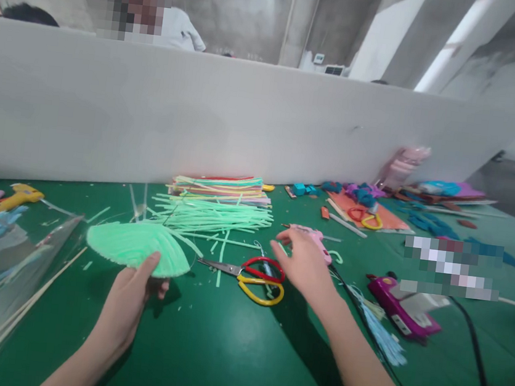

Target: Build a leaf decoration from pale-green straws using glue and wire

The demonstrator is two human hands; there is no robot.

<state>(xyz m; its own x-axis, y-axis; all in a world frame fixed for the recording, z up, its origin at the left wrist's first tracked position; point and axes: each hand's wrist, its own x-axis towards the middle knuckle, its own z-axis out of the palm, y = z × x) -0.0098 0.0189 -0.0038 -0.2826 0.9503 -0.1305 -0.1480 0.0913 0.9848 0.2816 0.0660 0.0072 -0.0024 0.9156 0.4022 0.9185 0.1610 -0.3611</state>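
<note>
A light-green fan-shaped piece (133, 244), seemingly made of fuzzy strips, is pinched at its lower right edge by my left hand (135, 287). The thumb lies on top and the fingers are partly hidden underneath. My right hand (303, 260) reaches over a pink glue gun (321, 245) with its fingers stretched and apart; whether it touches the gun I cannot tell. Between my hands lie scissors (262, 281) with one red and one yellow handle loop, blades pointing left. Behind them is a heap of light-green pipe cleaners (217, 216).
Bundled multicoloured pipe cleaners (221, 187) lie against the white partition (192, 111). At left are a yellow glue gun (17, 198) and plastic bags (18, 290). A magenta power strip (402, 308) with cables sits at right, beside light-blue strips (383, 334). A person (178, 29) is beyond the partition.
</note>
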